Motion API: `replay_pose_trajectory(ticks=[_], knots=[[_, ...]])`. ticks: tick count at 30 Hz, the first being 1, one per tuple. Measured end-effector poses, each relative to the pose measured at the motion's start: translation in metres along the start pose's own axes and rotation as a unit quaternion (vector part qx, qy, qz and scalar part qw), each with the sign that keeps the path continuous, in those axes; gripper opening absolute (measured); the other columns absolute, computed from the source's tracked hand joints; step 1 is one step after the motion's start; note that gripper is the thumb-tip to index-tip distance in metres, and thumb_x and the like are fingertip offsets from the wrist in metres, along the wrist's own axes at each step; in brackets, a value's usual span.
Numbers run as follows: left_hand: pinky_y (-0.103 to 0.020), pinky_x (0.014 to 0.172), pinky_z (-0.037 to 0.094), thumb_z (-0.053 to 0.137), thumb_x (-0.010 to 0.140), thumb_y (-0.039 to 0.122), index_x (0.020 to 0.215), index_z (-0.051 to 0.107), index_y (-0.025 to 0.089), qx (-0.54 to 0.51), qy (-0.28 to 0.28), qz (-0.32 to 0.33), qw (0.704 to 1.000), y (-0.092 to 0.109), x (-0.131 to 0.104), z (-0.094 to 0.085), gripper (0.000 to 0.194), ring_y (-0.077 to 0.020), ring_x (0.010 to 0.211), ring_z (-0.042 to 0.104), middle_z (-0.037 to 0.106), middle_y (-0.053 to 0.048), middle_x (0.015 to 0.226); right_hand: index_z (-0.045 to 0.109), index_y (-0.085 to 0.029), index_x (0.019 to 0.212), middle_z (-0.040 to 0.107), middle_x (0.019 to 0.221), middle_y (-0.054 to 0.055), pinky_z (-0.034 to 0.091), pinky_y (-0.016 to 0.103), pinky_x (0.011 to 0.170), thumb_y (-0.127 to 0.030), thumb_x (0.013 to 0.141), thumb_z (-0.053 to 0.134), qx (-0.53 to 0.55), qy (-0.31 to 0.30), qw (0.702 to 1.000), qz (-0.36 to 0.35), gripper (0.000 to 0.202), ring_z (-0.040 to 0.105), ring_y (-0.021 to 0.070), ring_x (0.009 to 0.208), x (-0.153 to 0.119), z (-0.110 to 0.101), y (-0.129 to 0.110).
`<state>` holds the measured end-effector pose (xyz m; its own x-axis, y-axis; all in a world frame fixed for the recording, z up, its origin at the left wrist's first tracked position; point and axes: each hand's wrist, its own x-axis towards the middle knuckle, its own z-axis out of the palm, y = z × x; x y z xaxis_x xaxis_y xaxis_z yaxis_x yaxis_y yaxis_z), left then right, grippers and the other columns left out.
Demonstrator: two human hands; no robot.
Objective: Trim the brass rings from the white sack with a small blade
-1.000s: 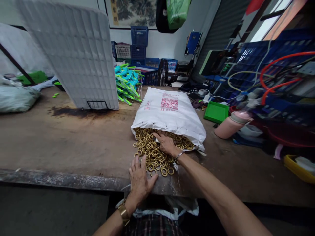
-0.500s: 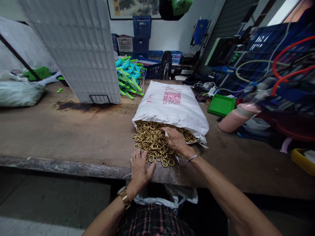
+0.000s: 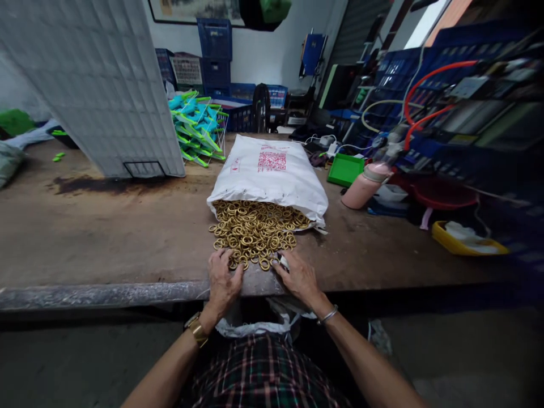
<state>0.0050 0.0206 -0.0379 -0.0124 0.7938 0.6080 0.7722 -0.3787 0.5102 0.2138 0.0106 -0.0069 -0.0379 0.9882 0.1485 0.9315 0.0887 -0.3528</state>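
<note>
Withdrawn from the sack mouth since the earlier frame, the right hand was positioned at the near right edge of the brass-coloured rings; the left hand remained at the near left edge, so that the two hands flanked the front of the pile. Left-hand grip: fingers bent over the outer rings, thumb set apart from them, hand open. Right-hand grip: fingers bent, fingertips at the rings; a small white item showed at the fingers, and whether a ring was pinched could not be determined.

Ring location: a loose heap on the workbench, continuous with the rings inside the open mouth of the white sack; the sack lay flat, mouth toward the person, red square code facing up. A gold-coloured watch was fitted at the left wrist; a silver-coloured bracelet was fitted at the right.

Right of the sack stood a green tray and a tilted pink bottle; a yellow tray lay farther right. Left of the sack were turquoise and green parts; beside them, a ribbed white panel stood tilted at a black wire stand.
</note>
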Motion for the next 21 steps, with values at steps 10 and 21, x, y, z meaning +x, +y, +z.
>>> replay_pose_trajectory(ticks=[10, 21], knots=[[-0.041, 0.083, 0.044, 0.053, 0.078, 0.015, 0.108, 0.049, 0.018, -0.091, 0.009, 0.042, 0.995, 0.028, -0.016, -0.013, 0.030, -0.0210, 0.093, 0.054, 0.058, -0.008, 0.095, 0.051, -0.020, 0.094, 0.059, 0.089, 0.004, 0.028, 0.023, 0.056, -0.027, 0.082, 0.046, 0.004, -0.005, 1.000, 0.001, 0.014, 0.055, 0.0144, 0.071, 0.005, 0.004, -0.008], [-0.032, 0.078, 0.046, 0.043, 0.082, 0.015, 0.113, 0.050, 0.017, -0.265, -0.192, 0.005, 0.945, 0.066, -0.015, -0.006, 0.031, -0.0166, 0.084, 0.058, 0.063, -0.009, 0.095, 0.051, -0.018, 0.069, 0.045, 0.055, -0.006, 0.033, 0.019, 0.049, -0.029, 0.072, 0.048, 0.444, -0.071, 0.888, 0.096, 0.011, 0.039, 0.0078, 0.050, 0.001, -0.008, -0.023]])
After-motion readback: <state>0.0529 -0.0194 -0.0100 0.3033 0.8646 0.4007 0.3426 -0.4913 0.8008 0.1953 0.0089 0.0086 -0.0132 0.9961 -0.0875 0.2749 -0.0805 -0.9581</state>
